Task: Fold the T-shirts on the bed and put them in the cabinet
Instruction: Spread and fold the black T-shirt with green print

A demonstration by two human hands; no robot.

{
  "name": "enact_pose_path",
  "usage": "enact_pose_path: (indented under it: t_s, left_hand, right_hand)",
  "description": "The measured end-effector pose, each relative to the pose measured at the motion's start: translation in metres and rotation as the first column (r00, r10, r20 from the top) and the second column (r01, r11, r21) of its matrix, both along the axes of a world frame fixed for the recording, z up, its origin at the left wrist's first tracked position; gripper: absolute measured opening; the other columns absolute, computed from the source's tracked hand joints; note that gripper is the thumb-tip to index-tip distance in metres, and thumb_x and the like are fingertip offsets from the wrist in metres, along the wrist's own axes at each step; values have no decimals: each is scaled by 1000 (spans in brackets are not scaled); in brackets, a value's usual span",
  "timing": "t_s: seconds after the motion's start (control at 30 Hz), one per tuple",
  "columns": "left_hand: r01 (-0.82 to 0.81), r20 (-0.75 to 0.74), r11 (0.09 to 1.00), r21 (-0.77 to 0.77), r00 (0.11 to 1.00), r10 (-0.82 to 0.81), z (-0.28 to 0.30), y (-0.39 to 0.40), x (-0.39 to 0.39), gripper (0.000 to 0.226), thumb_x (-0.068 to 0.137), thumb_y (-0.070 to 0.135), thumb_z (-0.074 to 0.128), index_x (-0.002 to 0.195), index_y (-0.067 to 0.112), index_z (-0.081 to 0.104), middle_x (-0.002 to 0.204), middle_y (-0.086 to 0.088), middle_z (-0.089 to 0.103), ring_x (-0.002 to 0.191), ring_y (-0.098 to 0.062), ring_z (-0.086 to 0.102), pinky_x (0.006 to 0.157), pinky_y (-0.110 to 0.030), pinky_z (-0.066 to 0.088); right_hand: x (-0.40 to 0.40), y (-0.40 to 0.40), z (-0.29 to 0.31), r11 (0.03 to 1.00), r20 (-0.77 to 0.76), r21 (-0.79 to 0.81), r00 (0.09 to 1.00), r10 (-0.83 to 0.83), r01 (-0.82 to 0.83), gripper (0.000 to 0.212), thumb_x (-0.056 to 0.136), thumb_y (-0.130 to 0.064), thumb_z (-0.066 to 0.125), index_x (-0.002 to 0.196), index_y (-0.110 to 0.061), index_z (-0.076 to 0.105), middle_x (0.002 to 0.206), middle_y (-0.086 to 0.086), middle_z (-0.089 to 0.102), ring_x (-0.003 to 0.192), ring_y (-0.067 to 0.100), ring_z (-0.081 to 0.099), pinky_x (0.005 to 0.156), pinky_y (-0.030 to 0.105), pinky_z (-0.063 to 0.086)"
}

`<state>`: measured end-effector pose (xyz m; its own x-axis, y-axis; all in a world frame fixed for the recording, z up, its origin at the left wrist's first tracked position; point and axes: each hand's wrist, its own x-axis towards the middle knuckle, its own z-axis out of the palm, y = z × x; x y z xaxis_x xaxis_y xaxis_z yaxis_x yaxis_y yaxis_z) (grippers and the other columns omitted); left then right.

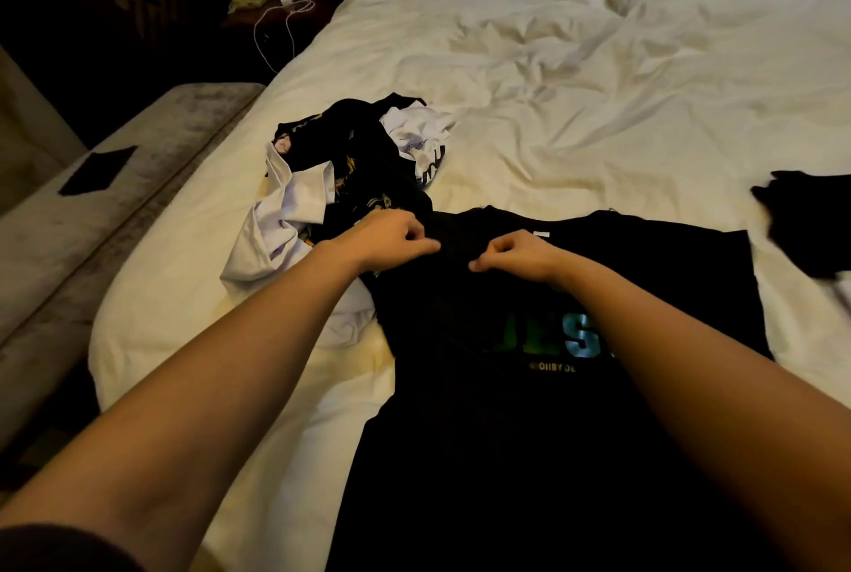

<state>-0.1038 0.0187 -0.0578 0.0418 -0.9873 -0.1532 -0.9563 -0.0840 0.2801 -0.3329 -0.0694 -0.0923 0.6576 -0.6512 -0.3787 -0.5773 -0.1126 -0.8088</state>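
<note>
Two hands [391, 240] [515, 256] pinching one black T-shirt [506, 387], one heap [350, 175]

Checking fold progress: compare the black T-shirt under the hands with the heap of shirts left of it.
The black T-shirt lies spread flat, print up; the heap is crumpled and tangled. The T-shirt is one garment pinched near the collar by the left hand and the right hand; the heap mixes black and white pieces, untouched. Both lie unfolded on the bed.
</note>
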Motion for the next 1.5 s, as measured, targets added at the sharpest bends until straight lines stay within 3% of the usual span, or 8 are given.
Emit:
enact_pose_path:
  t_s: [0.13, 0.27, 0.4, 0.6, 0.8, 1.1, 1.33, 1.5]
  left_hand:
    - [-26, -64, 1000, 7, 998, 26, 5, 4, 1, 34, 97, 45, 56, 75, 24, 72, 80, -2, 68, 70, -18, 63, 72, -44, 54]
    - [21, -49, 998, 64, 999, -18, 12, 8, 0, 16, 91, 32, 68, 102, 22, 74, 82, 7, 65, 75, -6, 61, 70, -30, 53]
    - [23, -24, 997, 67, 999, -22, 10, 10, 4, 13, 90, 32, 70, 99, 25, 75, 85, 7, 66, 80, -10, 62, 69, -30, 51]
    - [-51, 69, 999, -14, 996, 52, 7, 9, -3, 30, 98, 39, 58, 124, 24, 64, 92, 5, 61, 91, -18, 60, 76, -33, 46]
    - [63, 70, 997, 49, 995, -66, 6, -2, -16, 36, 92, 21, 61, 126, 29, 66, 118, 2, 61, 116, -18, 53, 101, -38, 39]
    - [-27, -104, 987, 156, 994, 44, 7, 1, -20, 18, 96, 29, 60, 84, 17, 65, 71, 1, 56, 64, -6, 49, 101, -40, 36]
    - [-121, -137, 970, -208, 986, 94, -7, 18, -8, 24, 97, 22, 53, 117, 26, 66, 118, 3, 65, 114, -17, 55, 104, -41, 39]
    - [-155, -140, 952, -264, 983, 121, -19, 42, 17, 39, 85, -3, 53, 114, 17, 69, 119, -1, 61, 118, -19, 46, 101, -32, 39]
  right_hand:
    - [5, 3, -2, 997, -12, 41, 998, -58, 59, 59, 92, -64, 52, 58, -16, 58, 88, 10, 71, 85, 21, 65, 89, 34, 46]
    - [6, 8, -2, 998, -86, 63, 996, 28, -23, 30, 89, -39, 71, 72, -16, 60, 70, -1, 58, 67, 13, 54, 70, 27, 45]
    - [6, 8, -2, 998, -107, 5, 992, 61, -61, 15, 86, -22, 76, 98, -20, 68, 96, -4, 62, 101, 16, 58, 95, 30, 45]
    - [-1, 9, 6, 993, 184, 26, 976, -120, 117, 24, 81, -3, 76, 98, -19, 70, 85, 4, 62, 79, 15, 60, 74, 23, 49]
    - [-2, 12, 18, 989, 334, 123, 935, -122, 85, 34, 82, 14, 60, 99, -14, 68, 96, 10, 70, 88, 17, 64, 89, 30, 52]
    - [-4, 12, -5, 985, 65, -76, 986, -151, 156, 8, 90, -15, 70, 97, -16, 70, 90, 5, 68, 77, 12, 61, 70, 22, 49]
    - [-2, 47, -6, 815, 192, -565, 981, -20, 127, 17, 91, -44, 65, 89, -27, 61, 83, -10, 60, 75, 7, 56, 66, 26, 42]
    - [-4, 54, -26, 736, -259, -593, 943, 209, -326, 51, 81, -59, 69, 118, -26, 57, 112, -6, 52, 105, 11, 50, 88, 29, 48]
